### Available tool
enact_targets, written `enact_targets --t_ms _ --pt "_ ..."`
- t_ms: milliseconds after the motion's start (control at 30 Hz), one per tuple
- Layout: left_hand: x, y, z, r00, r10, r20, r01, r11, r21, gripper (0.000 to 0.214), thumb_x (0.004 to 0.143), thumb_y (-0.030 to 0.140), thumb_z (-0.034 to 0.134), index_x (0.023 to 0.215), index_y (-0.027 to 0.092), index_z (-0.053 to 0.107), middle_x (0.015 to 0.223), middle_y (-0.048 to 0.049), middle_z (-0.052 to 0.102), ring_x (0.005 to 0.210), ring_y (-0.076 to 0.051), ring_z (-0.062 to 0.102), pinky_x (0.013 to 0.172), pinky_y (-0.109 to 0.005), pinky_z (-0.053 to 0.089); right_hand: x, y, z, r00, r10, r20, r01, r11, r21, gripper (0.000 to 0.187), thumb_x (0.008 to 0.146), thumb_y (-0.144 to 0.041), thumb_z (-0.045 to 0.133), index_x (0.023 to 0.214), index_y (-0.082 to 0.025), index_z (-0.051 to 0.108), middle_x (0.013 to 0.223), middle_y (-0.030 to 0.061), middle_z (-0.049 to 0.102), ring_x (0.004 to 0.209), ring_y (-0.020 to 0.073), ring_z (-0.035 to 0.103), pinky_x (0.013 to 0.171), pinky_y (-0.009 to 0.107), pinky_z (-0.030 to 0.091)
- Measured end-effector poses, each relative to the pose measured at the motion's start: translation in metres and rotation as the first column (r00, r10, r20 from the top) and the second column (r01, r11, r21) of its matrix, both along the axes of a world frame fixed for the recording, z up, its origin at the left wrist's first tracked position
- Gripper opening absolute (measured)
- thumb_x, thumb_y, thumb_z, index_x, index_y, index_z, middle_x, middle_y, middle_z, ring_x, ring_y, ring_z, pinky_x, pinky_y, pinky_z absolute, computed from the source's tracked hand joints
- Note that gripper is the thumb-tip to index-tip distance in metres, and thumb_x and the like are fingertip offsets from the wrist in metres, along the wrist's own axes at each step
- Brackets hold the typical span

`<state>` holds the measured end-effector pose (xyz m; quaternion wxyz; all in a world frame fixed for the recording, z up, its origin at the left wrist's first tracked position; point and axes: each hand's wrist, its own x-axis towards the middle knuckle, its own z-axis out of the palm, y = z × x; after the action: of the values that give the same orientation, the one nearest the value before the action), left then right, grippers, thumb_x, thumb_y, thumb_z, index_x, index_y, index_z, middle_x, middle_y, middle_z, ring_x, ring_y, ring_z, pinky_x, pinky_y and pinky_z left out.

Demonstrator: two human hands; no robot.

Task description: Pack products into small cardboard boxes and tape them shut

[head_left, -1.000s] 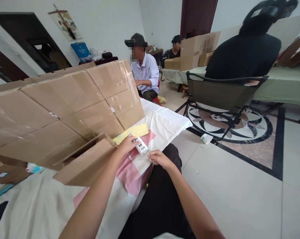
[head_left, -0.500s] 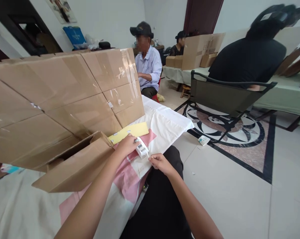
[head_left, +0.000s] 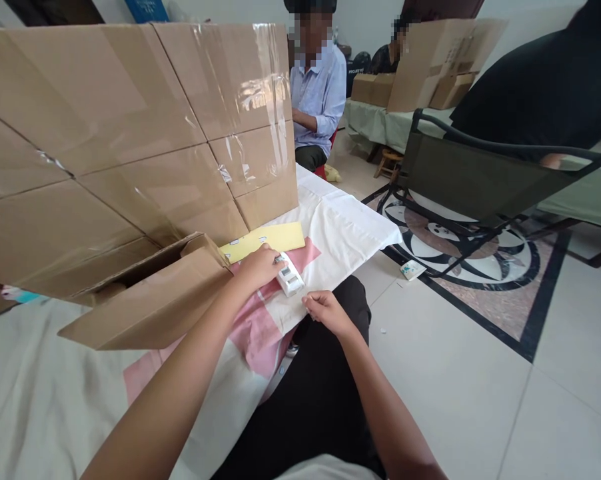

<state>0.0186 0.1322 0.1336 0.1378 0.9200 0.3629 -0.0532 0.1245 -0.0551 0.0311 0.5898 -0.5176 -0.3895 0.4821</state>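
My left hand (head_left: 258, 267) is closed on a small white packet (head_left: 289, 279) and holds it down on the pink and white cloth (head_left: 330, 240) covering the table. Close below the packet, at the cloth's edge, my right hand (head_left: 325, 311) makes a loose fist with the fingertips pinched together; what it pinches is too small to make out. A yellow envelope (head_left: 275, 238) lies just behind my left hand. An open brown carton (head_left: 150, 303) lies on its side to the left of my left forearm.
A wall of taped cardboard boxes (head_left: 130, 133) fills the left. A person in a light blue shirt (head_left: 318, 93) sits behind them. A dark folding chair (head_left: 470, 180) with a person in black stands to the right. A small white box (head_left: 411, 270) lies on the tiled floor.
The view has tilted down and closer. My left hand stays on the white packet, and my right hand has moved slightly down and away from it along the cloth's edge.
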Motion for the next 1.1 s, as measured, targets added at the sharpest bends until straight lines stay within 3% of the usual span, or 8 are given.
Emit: enact_targets --t_ms 433,833,1100 --pt "0.001 0.006 -0.006 0.999 -0.042 0.015 0.042 0.999 0.004 0.035 0.096 0.044 0.050 0.096 0.018 0.073 0.113 -0.0103 0.064 0.092 -0.022 0.066 0.081 -0.031 0.047 0.001 -0.001 -0.004 0.997 0.053 -0.054 -0.053 0.999 0.003 0.054 0.090 -0.062 0.065 0.061 -0.019 0.048 0.051 -0.0074 0.034 0.046 0.0061 0.025 0.047 0.025 0.018" --pt "0.000 0.013 -0.007 0.997 -0.061 0.043 0.062 0.998 -0.027 0.034 0.095 0.045 0.052 0.086 0.019 0.072 0.107 -0.0083 0.065 0.083 -0.018 0.062 0.074 -0.028 0.044 0.000 0.000 -0.001 0.999 0.054 -0.005 -0.054 0.998 -0.025 0.055 0.090 -0.063 0.063 0.061 -0.019 0.050 0.051 -0.0069 0.035 0.047 0.0068 0.027 0.048 0.025 0.020" --pt "0.001 0.015 -0.008 0.997 -0.060 0.042 0.061 0.997 -0.042 0.035 0.095 0.045 0.051 0.087 0.018 0.071 0.108 -0.0093 0.064 0.081 -0.018 0.060 0.071 -0.029 0.042 -0.005 0.002 -0.001 1.000 0.001 0.006 -0.001 0.992 -0.125 0.052 0.088 -0.060 0.065 0.060 -0.019 0.048 0.048 -0.0075 0.033 0.045 0.0061 0.026 0.045 0.025 0.016"
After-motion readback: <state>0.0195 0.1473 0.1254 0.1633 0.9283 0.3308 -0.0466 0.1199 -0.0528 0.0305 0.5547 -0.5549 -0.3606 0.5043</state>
